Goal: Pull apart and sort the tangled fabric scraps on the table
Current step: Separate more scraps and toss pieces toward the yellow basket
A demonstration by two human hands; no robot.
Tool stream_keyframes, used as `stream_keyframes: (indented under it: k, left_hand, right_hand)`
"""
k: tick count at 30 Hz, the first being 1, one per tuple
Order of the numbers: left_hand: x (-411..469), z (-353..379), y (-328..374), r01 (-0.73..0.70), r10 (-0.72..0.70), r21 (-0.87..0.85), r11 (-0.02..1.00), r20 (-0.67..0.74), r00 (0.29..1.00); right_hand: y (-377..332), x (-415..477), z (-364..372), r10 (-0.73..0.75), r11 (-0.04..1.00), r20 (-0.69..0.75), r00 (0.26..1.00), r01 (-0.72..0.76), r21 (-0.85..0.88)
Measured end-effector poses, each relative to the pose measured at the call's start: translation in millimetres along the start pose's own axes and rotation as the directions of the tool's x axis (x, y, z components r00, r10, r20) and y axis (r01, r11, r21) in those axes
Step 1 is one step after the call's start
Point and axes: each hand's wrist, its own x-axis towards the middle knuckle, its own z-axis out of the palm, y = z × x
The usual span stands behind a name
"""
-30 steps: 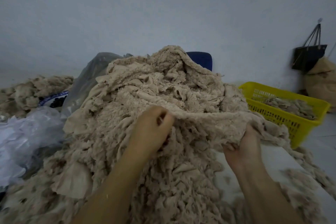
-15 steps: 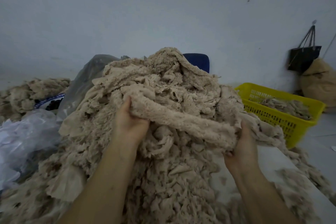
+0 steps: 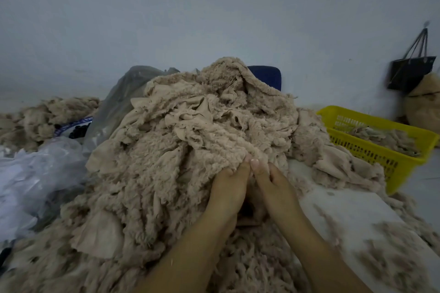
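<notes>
A tall heap of beige fleecy fabric scraps (image 3: 190, 140) fills the middle of the white table (image 3: 352, 211). My left hand (image 3: 228, 188) and my right hand (image 3: 273, 185) are side by side at the heap's lower right edge. Both pinch the same fleecy scrap (image 3: 240, 147), thumbs on top and almost touching. The fingers under the fabric are hidden. A yellow plastic basket (image 3: 390, 166) at the right holds a few sorted scraps (image 3: 385, 138).
Crumpled clear plastic bags (image 3: 40, 173) lie at the left, with another scrap pile (image 3: 47, 114) behind them. A blue chair back (image 3: 266, 76) shows behind the heap. A dark bag (image 3: 412, 71) hangs on the wall at the far right above a stuffed sack (image 3: 423, 102).
My left hand has let go of the long roll high on the heap and moved right and down beside my right hand. The lifted roll has dropped back onto the heap.
</notes>
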Motion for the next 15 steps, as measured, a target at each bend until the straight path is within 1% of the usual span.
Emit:
stream_keyframes:
  k: [1,2,3,4,6,8,12,13,15]
  left_hand:
    - [1,-1,-1,-0.001,0.001,0.007,1.0,0.003,1.0]
    - [3,-2,1,0.001,0.0,-0.027,1.0,0.027,1.0]
    - [6,-4,5,0.021,-0.015,-0.109,0.994,0.053,0.998]
    - [10,-6,10,0.067,-0.052,-0.233,0.97,0.067,0.996]
    - [23,-12,24,0.173,-0.157,-0.478,0.861,0.073,0.985]
    - [35,-19,35,0.192,-0.205,-0.625,0.756,0.053,0.977]
    - [50,-37,42,0.196,-0.228,-0.764,0.615,0.066,0.971]
    - [52,-39,42,0.194,-0.228,-0.781,0.594,0.068,0.971]
    - [54,-40,43,0.206,-0.241,-0.784,0.586,0.074,0.968]
  right_hand:
    - [2,1,-1,-0.001,1.0,-0.008,1.0,0.002,0.015]
    - [1,1,-2,-0.003,0.999,-0.023,1.0,0.003,0.035]
    - [2,2,-4,-0.007,0.999,-0.034,0.999,0.008,0.051]
    - [1,1,-5,-0.014,0.998,-0.035,0.999,0.016,0.056]
    - [-2,-1,-4,-0.033,0.997,-0.021,0.999,0.034,0.065]
    - [-4,-3,-2,-0.05,0.994,0.001,0.999,0.05,0.099]
    - [-6,-7,-1,-0.056,0.986,0.021,0.998,0.052,0.156]
    - [-4,-6,-2,-0.051,0.983,0.026,0.998,0.046,0.176]
    - [-3,-5,-2,-0.048,0.978,0.038,0.998,0.039,0.205]
